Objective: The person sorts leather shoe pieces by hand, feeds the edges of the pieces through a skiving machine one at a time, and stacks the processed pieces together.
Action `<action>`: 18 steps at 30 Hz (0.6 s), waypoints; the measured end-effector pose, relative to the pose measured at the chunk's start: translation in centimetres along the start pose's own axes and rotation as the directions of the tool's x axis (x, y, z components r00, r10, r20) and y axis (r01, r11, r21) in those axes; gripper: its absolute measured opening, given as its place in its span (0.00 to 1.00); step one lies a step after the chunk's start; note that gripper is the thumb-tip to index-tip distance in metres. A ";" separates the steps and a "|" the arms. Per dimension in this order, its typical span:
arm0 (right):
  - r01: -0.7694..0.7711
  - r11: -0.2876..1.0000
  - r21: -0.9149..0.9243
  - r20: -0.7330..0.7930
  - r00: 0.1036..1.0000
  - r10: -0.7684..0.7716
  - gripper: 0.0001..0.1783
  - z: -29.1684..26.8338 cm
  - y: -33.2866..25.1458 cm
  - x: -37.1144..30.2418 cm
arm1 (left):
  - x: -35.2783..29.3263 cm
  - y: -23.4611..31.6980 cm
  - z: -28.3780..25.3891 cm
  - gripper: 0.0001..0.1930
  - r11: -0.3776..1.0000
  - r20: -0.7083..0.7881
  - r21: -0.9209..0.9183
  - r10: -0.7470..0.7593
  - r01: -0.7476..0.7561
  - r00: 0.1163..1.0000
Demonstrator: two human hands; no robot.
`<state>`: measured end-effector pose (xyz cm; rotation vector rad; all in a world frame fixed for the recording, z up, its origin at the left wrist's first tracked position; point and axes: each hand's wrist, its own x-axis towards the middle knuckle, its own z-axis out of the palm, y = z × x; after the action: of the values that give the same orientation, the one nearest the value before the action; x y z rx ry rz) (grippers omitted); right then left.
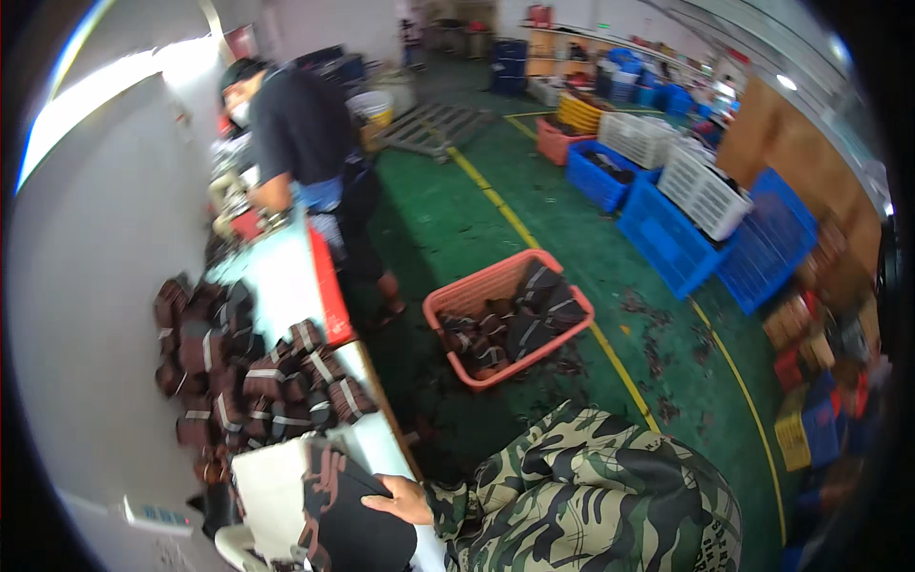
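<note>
My right hand point(404, 499), coming out of a camouflage sleeve point(572, 486), is closed at the edge of a black fabric piece point(357, 529) with brown cut-out shapes along its left side. Thumb and forefinger show against the dark fabric; the other fingers are partly hidden. Under and left of this piece, a cream-coloured panel point(270, 491) lies at the near end of the table. Several bundles of dark brown and black cut pieces point(272, 377), tied with pale bands, are heaped just beyond it. My left hand is outside the picture.
A pink basket point(457, 367) of dark pieces stands on the green floor, right of the white table point(276, 262). A co-worker point(305, 133) bends over the table's far end. Blue crates point(667, 238) and white crates point(701, 191) line the right. A wooden pallet point(434, 127) lies farther back.
</note>
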<state>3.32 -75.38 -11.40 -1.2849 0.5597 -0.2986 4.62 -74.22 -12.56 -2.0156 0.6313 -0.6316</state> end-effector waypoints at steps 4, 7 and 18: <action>0.086 0.993 -0.086 -0.254 0.961 -0.105 0.24 -0.7 0.1 -1.1 | -0.7 1.5 -1.2 0.10 0.985 -0.083 -0.171 -0.006 -0.008 0.997; 0.019 0.996 -0.088 -0.246 0.968 -0.040 0.26 -3.3 1.0 -2.7 | -2.1 2.3 -1.6 0.12 0.932 -0.167 -0.351 0.035 -0.093 0.985; 0.574 0.698 -0.428 0.709 0.692 -0.135 0.40 -2.0 2.0 1.1 | -6.3 -5.9 8.6 0.23 -0.825 0.182 -0.478 0.243 0.301 0.953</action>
<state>2.91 -77.03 -13.94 -2.0522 -0.2591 0.0181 6.59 -62.18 -12.54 -4.0775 1.1742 1.5784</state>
